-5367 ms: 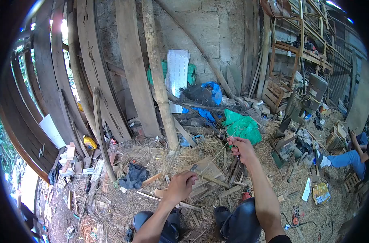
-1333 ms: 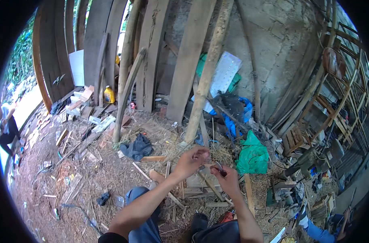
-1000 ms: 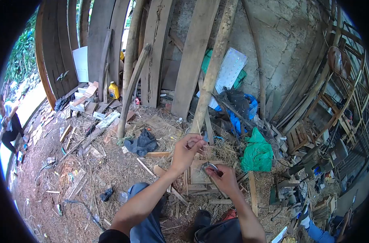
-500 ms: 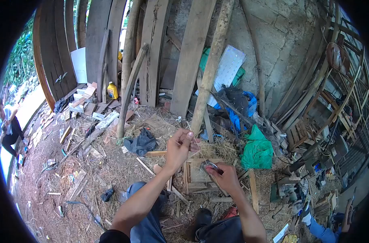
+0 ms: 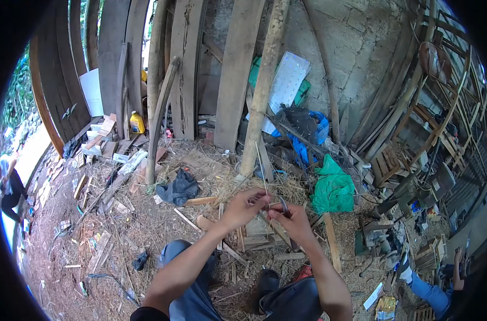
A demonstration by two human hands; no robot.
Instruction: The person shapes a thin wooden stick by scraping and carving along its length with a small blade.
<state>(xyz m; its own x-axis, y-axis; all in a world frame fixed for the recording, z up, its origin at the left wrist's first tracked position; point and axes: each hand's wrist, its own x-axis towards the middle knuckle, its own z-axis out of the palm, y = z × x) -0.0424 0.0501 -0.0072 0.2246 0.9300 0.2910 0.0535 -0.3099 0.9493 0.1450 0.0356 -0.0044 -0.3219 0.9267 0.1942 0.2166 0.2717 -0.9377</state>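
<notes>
A block wall (image 5: 353,59) stands ahead of me, behind rough ground (image 5: 56,267) strewn with straw (image 5: 294,188) and wood scraps (image 5: 202,200). A leaning wooden pole (image 5: 260,99) rises in front; to the right of its foot lies a crumpled green plastic bag (image 5: 333,187).

My two bare hands come close together above the ground, nearly touching. My right hand (image 5: 294,220) is wrapped around a curved metal tool (image 5: 284,203), perhaps a blade, whose lower end shows beneath my fist. My left hand (image 5: 245,207) has its fingers curled, with thumb and fingertips pinched on a thin pale strip (image 5: 261,166).

The strip's long axis runs up and away from me, tipping slightly left, its far end seen against the pole's foot. My left hand is the nearer: the strip rises from those fingertips, and the tool is just to the right. Whether strip and tool touch, I cannot tell.
</notes>
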